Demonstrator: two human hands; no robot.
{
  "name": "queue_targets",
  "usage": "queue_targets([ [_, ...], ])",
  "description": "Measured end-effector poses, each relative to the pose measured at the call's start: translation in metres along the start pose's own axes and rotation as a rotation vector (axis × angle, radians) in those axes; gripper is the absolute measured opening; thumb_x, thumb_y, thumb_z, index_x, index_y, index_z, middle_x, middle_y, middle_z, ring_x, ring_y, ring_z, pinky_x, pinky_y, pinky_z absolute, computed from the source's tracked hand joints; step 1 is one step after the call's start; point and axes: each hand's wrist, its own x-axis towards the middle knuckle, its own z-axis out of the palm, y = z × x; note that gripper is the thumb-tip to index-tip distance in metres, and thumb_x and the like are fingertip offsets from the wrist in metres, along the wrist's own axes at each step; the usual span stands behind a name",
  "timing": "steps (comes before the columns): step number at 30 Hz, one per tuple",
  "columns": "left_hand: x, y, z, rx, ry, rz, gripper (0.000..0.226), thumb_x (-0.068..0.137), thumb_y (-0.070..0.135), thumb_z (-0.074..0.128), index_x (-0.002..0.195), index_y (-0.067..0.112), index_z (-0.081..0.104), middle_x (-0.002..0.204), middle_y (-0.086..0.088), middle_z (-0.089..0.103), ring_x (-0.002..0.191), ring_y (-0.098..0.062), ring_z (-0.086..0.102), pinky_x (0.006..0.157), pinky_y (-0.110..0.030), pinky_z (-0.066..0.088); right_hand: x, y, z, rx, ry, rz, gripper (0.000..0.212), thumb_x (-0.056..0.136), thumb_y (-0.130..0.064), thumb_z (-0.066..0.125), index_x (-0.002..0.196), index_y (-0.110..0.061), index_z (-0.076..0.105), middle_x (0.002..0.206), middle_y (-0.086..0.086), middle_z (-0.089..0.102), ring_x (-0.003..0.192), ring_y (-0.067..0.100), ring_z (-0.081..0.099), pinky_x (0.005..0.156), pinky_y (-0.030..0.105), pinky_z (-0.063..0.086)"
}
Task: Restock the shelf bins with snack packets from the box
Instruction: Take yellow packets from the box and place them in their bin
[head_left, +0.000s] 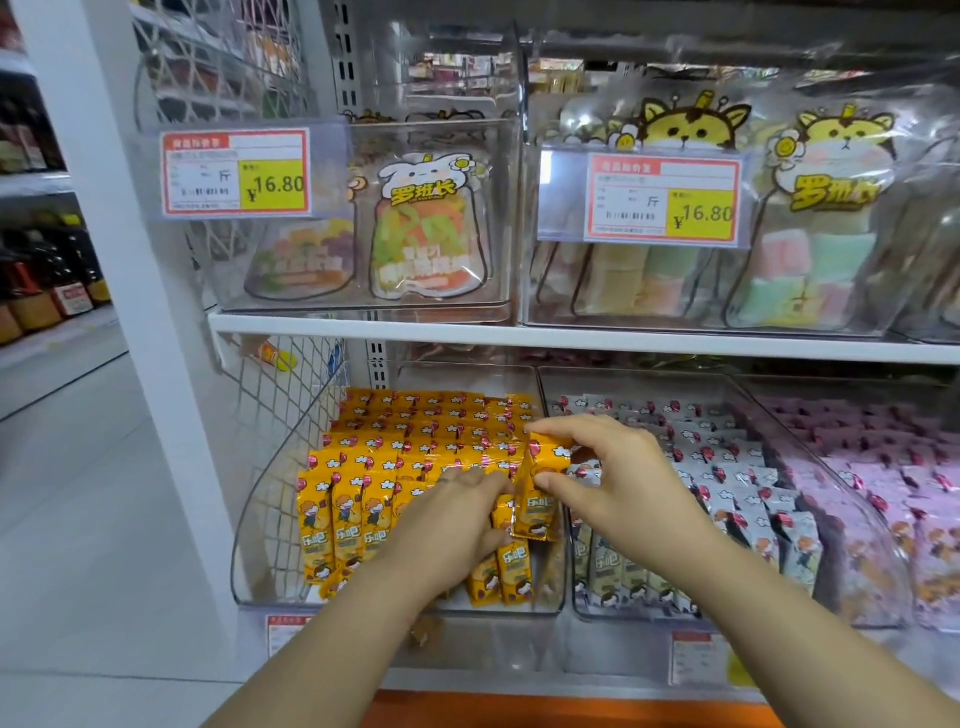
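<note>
Our right hand (618, 478) pinches a snack packet (537, 501) near its top, between thumb and curled fingers. The packet is orange-yellow with a cartoon figure and crimped edges, and it hangs upright over the near right corner of the clear bin (270, 525). Our left hand (457, 514) lies with its fingers together on the stocked yellow packets (343, 514); its fingertips seem to touch the held one.
</note>
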Motion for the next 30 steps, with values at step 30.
queue_targets([
  [30, 0.006, -0.022, -0.003, 0.061, 0.029, 0.124, 0.052, 0.091, 0.027, 0.061, 0.139, 0.029, 0.04, 0.135, 0.01, 0.043, 0.125, -0.008, 0.035, 0.1, -0.023, 0.034, 0.032, 0.009, 0.015, -0.381, -0.247, 0.087, 0.011, 0.087, -0.041, 0.062, 0.081, -0.032, 0.066, 0.098, -0.014, 0.062, 0.105, 0.009, 0.042, 0.103, 0.036, 0.029],
])
